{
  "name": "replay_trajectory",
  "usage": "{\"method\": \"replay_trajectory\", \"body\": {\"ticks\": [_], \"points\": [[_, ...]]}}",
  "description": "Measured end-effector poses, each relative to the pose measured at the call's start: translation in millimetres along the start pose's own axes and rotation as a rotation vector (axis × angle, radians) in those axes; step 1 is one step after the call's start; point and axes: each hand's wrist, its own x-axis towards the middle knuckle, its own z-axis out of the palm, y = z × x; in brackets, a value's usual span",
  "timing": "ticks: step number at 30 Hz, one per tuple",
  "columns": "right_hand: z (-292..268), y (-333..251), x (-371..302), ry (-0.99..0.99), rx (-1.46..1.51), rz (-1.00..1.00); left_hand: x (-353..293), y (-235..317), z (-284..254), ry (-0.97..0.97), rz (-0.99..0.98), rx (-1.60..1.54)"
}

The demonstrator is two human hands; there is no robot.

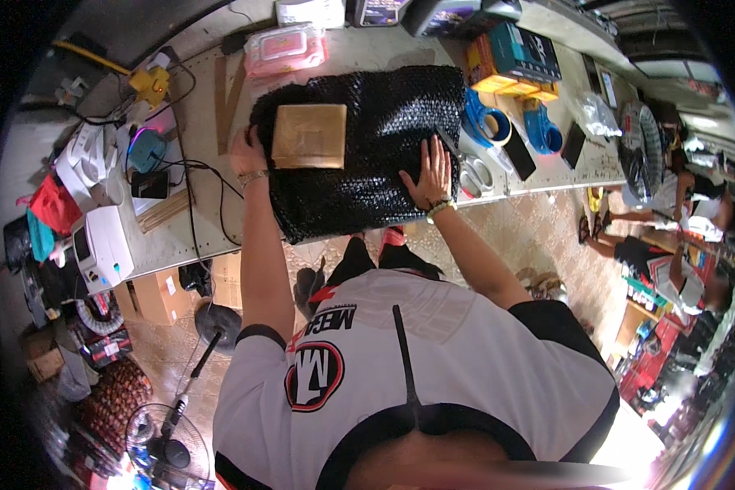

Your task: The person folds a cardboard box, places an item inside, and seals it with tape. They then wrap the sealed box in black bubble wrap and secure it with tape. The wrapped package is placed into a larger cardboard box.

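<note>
A sheet of black bubble wrap (384, 114) lies spread on the table in front of me. On its left part rests a box (309, 135) covered in shiny brown tape. My left hand (248, 153) is at the sheet's left edge, just beside the box, with its fingers curled at the wrap. Flat on the right part of the wrap lies my right hand (432, 175), fingers stretched out and holding nothing. Scissors (475, 175) with pale handles lie next to it, their blades partly over the sheet's right edge.
Blue tape dispensers (487, 120), a dark phone-like slab (520, 155) and stacked boxes (513, 61) stand right of the wrap. Behind it is a pink wipes pack (286, 51). Cables (194, 165) and a white label printer (103, 249) are left. A fan (169, 449) stands on the floor.
</note>
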Motion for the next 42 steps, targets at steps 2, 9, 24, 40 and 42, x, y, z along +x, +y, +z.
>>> {"method": "replay_trajectory", "body": {"ticks": [2,9,24,40,42], "points": [[-1,8,-4,-0.004,-0.005,-0.024,-6,2,-11,-0.053,-0.191,-0.011],[-7,25,-9,-0.039,0.032,-0.079,-169,-22,-70,-0.436,-0.318,0.084],[-13,49,0,-0.107,0.032,-0.214,-206,-68,-64,0.143,-0.080,0.001],[-46,151,-23,0.170,0.073,-0.050,-157,90,-44,0.346,0.073,-0.070],[-53,123,-3,0.161,0.270,-0.157,-142,113,-40,0.324,0.104,0.101]]}}
